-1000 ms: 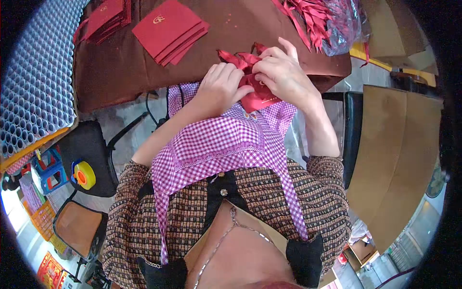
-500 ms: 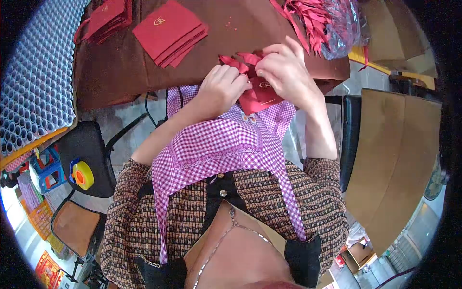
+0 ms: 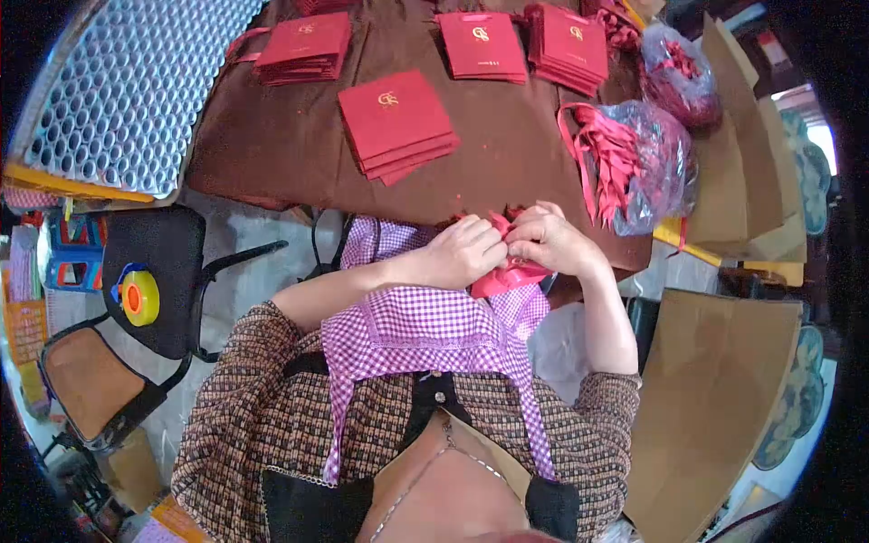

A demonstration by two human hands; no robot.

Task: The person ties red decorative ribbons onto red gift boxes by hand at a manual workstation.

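Note:
Both hands are close together over the table's front edge, at a small red bag (image 3: 496, 285) with red ribbon (image 3: 501, 223) at its top. My left hand (image 3: 469, 252) has its fingers curled in on the bag's left side. My right hand (image 3: 549, 242) pinches the ribbon on the right, with the fingers bent. The fingers cover much of the bag's upper part. Beyond them a stack of red bags (image 3: 395, 118) with gold print lies on the brown cloth (image 3: 299, 145). Loose red ribbons (image 3: 608, 154) spill from a clear plastic bag (image 3: 665, 158) to the right.
More red bag stacks (image 3: 305, 45) (image 3: 482, 43) (image 3: 570, 45) lie farther back. A rack of tubes (image 3: 136, 90) stands at left. Below it are a black chair (image 3: 154, 244) and yellow tape (image 3: 141, 298). Cardboard (image 3: 715, 398) stands at right.
The view has shifted, so more of the table's far side shows. Both hands remain on the red bag and have drawn closer together around its ribbon.

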